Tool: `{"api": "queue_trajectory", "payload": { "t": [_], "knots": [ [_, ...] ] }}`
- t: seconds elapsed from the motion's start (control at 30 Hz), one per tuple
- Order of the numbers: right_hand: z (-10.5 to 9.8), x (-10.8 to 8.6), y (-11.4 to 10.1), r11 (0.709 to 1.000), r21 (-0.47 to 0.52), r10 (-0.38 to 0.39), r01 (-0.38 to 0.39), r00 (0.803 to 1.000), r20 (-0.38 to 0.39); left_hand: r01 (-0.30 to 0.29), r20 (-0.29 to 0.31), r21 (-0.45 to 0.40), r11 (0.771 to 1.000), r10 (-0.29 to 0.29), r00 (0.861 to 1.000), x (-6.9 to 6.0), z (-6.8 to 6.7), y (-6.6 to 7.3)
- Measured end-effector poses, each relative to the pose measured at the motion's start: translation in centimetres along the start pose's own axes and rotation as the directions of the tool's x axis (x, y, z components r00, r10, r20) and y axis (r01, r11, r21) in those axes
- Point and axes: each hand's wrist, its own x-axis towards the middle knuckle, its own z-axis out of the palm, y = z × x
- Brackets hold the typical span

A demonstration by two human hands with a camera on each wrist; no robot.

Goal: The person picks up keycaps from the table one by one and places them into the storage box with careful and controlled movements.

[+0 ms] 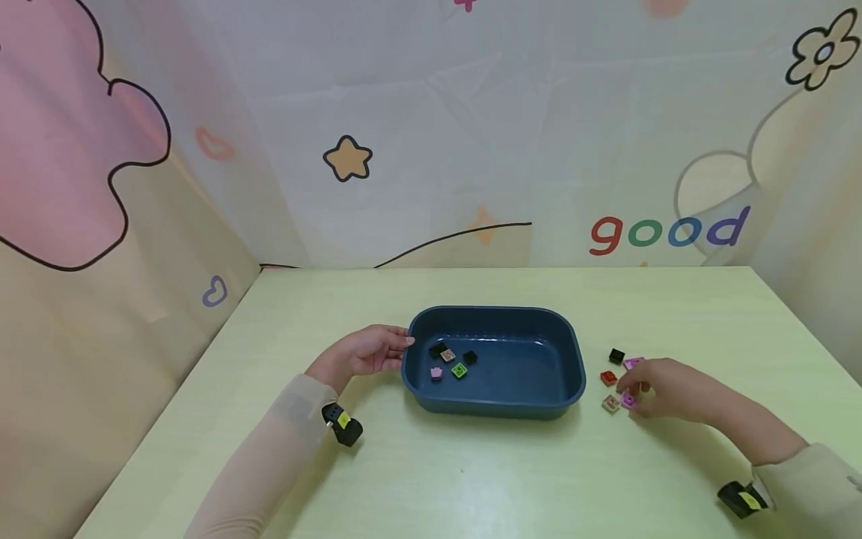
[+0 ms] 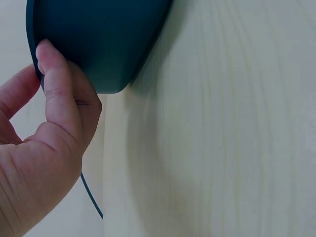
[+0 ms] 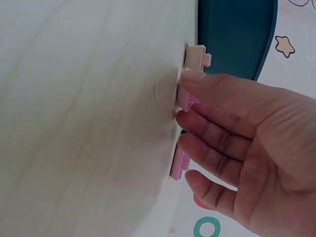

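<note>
A dark blue rectangular bin [image 1: 498,410] stands on the table, and my left hand [image 1: 367,350] grips its left rim, thumb over the edge and fingers against the outer wall [image 2: 106,74]. To the bin's right, my right hand [image 1: 673,391] reaches down to a small purple building block [image 1: 628,400]. In the right wrist view, thumb and forefinger pinch this purple block [image 3: 185,97] at the table surface. Around it lie a beige block [image 1: 610,403], a red block [image 1: 609,378], a black block [image 1: 616,356] and another pinkish-purple block [image 1: 634,363], partly behind the hand.
Inside the bin are several small blocks, among them a green one [image 1: 459,370], a pink one [image 1: 436,373] and a black one [image 1: 470,358]. A printed cloth [image 1: 431,150] hangs behind the pale table [image 1: 431,479]. Each sleeve carries a small black device [image 1: 343,425].
</note>
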Motion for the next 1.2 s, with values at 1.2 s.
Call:
{"api": "queue_trajectory", "payload": {
  "t": [1.2],
  "knots": [
    [-2.7, -0.7, 0.0, 0.988, -0.126, -0.103, 0.093, 0.992, -0.079, -0.016, 0.017, 0.013, 1.000, 0.016, 1.000, -0.1, 0.0, 0.1]
  ]
}}
